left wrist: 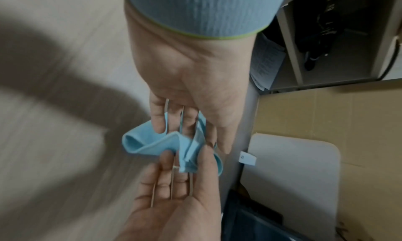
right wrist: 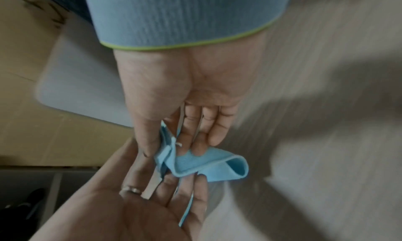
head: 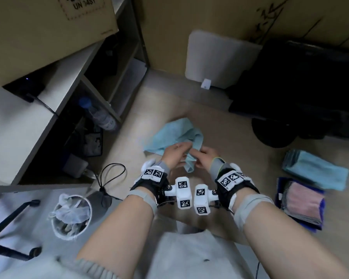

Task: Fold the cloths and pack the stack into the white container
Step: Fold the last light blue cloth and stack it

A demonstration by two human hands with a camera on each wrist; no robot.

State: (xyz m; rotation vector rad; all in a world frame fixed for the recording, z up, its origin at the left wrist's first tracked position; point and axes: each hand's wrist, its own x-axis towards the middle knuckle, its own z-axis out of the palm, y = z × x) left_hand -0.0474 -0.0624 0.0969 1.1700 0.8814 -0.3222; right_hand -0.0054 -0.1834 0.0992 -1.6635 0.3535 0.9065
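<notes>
A light blue cloth [head: 175, 133] lies crumpled on the floor, its near end lifted between my two hands. My left hand [head: 184, 149] pinches a bunched corner of the cloth [left wrist: 152, 145] between thumb and fingers. Facing it, my right hand [head: 195, 156] pinches the same corner [right wrist: 206, 165] between thumb and forefinger. In the wrist views the fingertips of both hands meet at the cloth's hemmed edge. The white container [head: 216, 63] leans against a cardboard box at the back, well beyond the hands.
Folded blue cloths [head: 314, 170] are stacked at the right, with a pile of pink and grey cloths [head: 302, 200] on a dark blue one beside them. Shelving with a water bottle [head: 101, 115] stands left, a lined bin [head: 71, 216] near left, dark bags [head: 302, 87] back right.
</notes>
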